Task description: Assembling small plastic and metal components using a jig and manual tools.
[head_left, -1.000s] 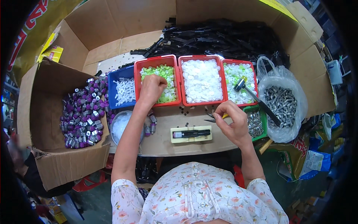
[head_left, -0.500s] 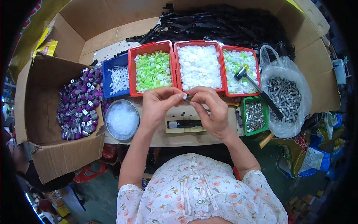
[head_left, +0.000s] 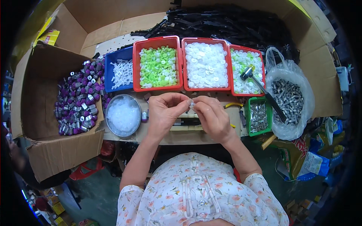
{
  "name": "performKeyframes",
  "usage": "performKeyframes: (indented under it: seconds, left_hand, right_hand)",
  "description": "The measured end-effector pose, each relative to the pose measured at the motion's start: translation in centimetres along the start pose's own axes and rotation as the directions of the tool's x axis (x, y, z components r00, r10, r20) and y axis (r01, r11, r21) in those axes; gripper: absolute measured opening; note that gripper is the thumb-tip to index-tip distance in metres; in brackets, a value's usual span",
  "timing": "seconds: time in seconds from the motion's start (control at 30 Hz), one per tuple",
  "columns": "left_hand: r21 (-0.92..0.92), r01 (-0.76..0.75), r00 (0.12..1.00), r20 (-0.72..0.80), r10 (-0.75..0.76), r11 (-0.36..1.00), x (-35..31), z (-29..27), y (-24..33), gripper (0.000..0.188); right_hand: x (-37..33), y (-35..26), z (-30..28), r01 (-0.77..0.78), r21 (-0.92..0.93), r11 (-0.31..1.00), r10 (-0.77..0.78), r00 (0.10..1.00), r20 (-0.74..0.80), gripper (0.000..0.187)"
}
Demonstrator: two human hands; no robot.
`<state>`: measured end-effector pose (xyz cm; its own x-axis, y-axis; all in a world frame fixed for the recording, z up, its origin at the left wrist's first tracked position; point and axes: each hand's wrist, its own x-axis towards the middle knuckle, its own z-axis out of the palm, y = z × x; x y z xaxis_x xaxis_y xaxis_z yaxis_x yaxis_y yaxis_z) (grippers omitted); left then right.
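Note:
My left hand (head_left: 163, 112) and my right hand (head_left: 215, 117) meet over the near side of the table, thumbs and fingertips pinched together. Between them is a small whitish plastic part (head_left: 192, 105), mostly covered by the fingers. Both hands grip it. Below them lies a black elongated piece (head_left: 187, 121) in a pale holder (head_left: 184, 128), partly hidden by my right hand. Just beyond the hands stand a red bin of green and white discs (head_left: 180, 83) and a red bin of white discs (head_left: 207, 89).
At left are a cardboard box (head_left: 62, 154) of purple-and-grey pieces, a blue bin (head_left: 109, 71) and a round bowl (head_left: 138, 130) of clear pieces. At right, a hammer (head_left: 269, 100) leans across a third red bin and a plastic bag (head_left: 277, 128); a green bin (head_left: 258, 132) holds metal parts.
My hands have come closer together around the small part. A thin pin that showed at my right fingertips is no longer visible. The whole view has shifted slightly.

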<state>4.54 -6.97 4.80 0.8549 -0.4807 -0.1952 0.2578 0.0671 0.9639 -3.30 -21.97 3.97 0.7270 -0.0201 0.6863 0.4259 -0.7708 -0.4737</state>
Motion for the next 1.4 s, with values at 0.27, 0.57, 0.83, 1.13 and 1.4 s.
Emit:
performKeyframes:
  seconds: [0.27, 0.57, 0.83, 1.13, 1.4]
  left_hand:
    - [-0.148, 0.179, 0.981, 0.101, -0.165, 0.973, -0.5, -0.7, -0.6, 0.017]
    - [-0.274, 0.243, 0.962, 0.192, -0.194, 0.931, -1.8, -0.8, -2.7, 0.02]
    - [-0.365, 0.272, 0.958, 0.188, -0.216, 0.89, -2.4, -0.9, -3.2, 0.017]
    - [-0.145, -0.034, 0.994, 0.094, 0.048, 0.989, -3.2, -0.5, -3.3, 0.022]
    - [-0.079, -0.066, 0.995, 0.075, 0.072, 0.995, -3.4, -0.4, -3.2, 0.028]
  right_hand:
    - [-0.3, 0.5, -0.7, -0.521, 0.444, 0.729, 0.446, 0.853, 0.27, 0.01]
    - [-1.4, 0.4, -0.9, -0.622, 0.495, 0.607, 0.513, 0.782, 0.354, 0.013]
    - [-1.6, -0.3, -1.4, -0.412, 0.362, 0.836, 0.34, 0.908, 0.247, 0.014]
    - [-1.8, -0.7, -0.8, -0.512, 0.375, 0.773, 0.448, 0.859, 0.249, 0.014]
    - [-2.4, -0.7, -0.8, -0.086, 0.028, 0.996, 0.083, 0.992, 0.094, 0.018]
